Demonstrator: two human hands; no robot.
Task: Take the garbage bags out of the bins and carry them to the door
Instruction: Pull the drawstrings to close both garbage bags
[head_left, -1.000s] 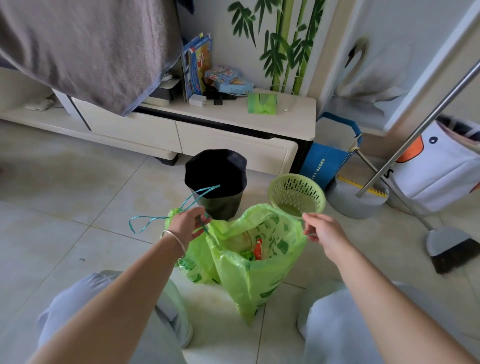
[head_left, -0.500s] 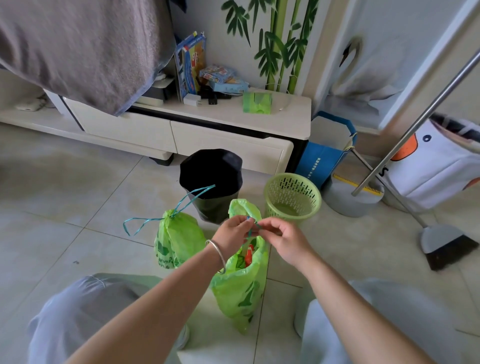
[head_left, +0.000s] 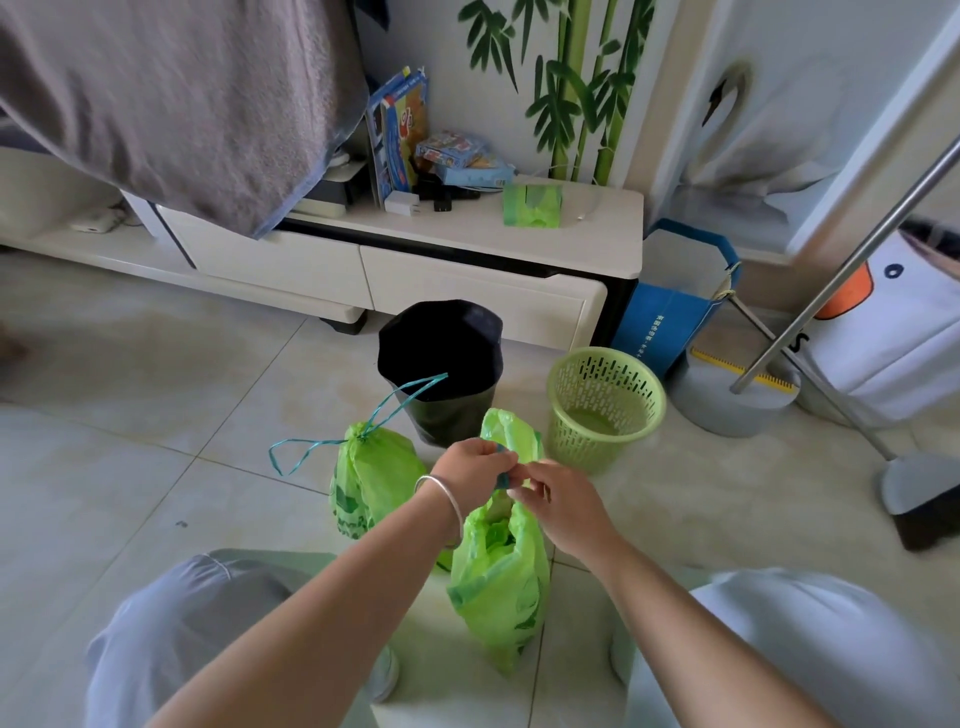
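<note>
Green plastic garbage bag (head_left: 501, 582) down on the tile floor (head_left: 156, 415), out of the bins, mouth pinched up by both hands. Left hand (head_left: 470, 467) and right hand (head_left: 558, 506) both closed on the teal drawstring (head_left: 501, 478) at its top. Just left of that bag, second green bag (head_left: 371, 480), already cinched. Just behind, black-lined bin (head_left: 441, 364) and pale green slotted plastic basket (head_left: 605, 405).

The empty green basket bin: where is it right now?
In the head view the green basket bin stands upright on the floor, right of the black-lined bin, beyond the right hand.
</note>
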